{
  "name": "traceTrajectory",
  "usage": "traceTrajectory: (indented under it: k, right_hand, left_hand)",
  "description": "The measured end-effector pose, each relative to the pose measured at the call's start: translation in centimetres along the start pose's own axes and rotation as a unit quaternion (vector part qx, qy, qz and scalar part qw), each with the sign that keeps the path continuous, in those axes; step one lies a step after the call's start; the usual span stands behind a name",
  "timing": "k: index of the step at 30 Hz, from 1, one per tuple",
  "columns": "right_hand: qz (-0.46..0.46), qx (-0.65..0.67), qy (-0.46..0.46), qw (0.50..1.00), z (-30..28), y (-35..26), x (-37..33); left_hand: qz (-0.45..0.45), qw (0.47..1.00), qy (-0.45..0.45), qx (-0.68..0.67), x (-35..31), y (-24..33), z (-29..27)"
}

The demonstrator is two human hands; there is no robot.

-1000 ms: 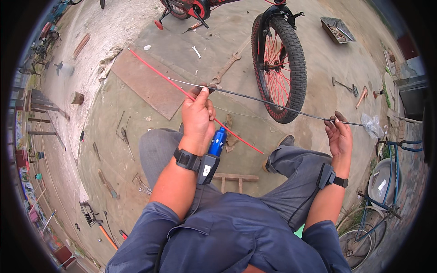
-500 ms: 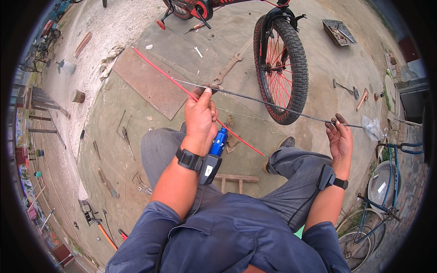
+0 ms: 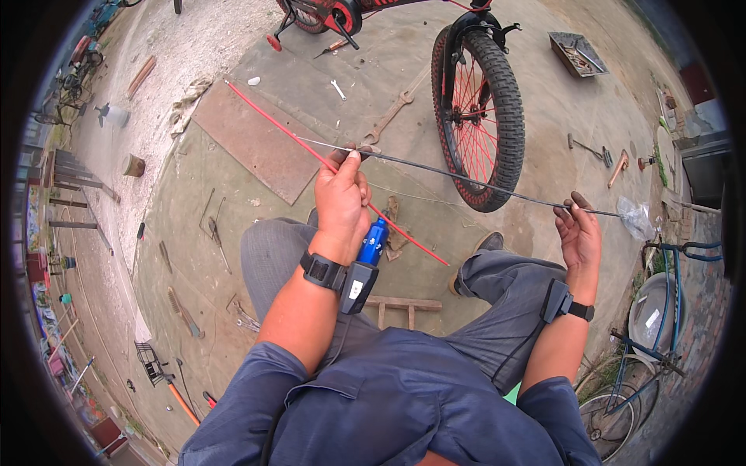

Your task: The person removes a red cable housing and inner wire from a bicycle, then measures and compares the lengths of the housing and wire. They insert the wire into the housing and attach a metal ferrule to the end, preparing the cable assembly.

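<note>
My left hand is closed, pinching one end of a black brake cable housing between thumb and fingers. A thin bare wire sticks out of that end to the left. The same fist also grips a red cable housing, which slants from the upper left down past my left wrist. Farther right, my right hand pinches the black housing near its other end between thumb and fingertips. The housing runs nearly straight between both hands, above my knees and in front of a bicycle's front wheel.
A rusty metal plate and a large wrench lie on the ground ahead. At the far right stands a dark tray of small parts. A hammer lies right, pliers left. A small wooden stool is between my legs.
</note>
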State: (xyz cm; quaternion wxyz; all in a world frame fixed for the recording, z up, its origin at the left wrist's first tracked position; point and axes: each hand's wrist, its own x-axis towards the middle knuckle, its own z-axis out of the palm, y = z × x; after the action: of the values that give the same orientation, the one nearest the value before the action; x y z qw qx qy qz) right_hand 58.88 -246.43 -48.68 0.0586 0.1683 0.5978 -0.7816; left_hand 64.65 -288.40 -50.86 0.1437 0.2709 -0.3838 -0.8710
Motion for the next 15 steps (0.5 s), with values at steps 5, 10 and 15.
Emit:
traceTrajectory:
  k: [5,10,15]
  right_hand:
    - [0.001,0.001,-0.002,1.0,-0.12,0.05,0.03]
    - [0.003,0.007,0.008,1.0,0.09,0.0,-0.09]
    - [-0.001,0.004,0.01,1.0,0.06,0.04,-0.14]
  left_hand:
    - [0.0,1.0,0.0,0.002,0.01,-0.08,-0.03]
    - [-0.002,1.0,0.005,0.005,0.05,-0.12,-0.06]
    - [0.005,1.0,0.012,0.001,-0.03,-0.16,0.16]
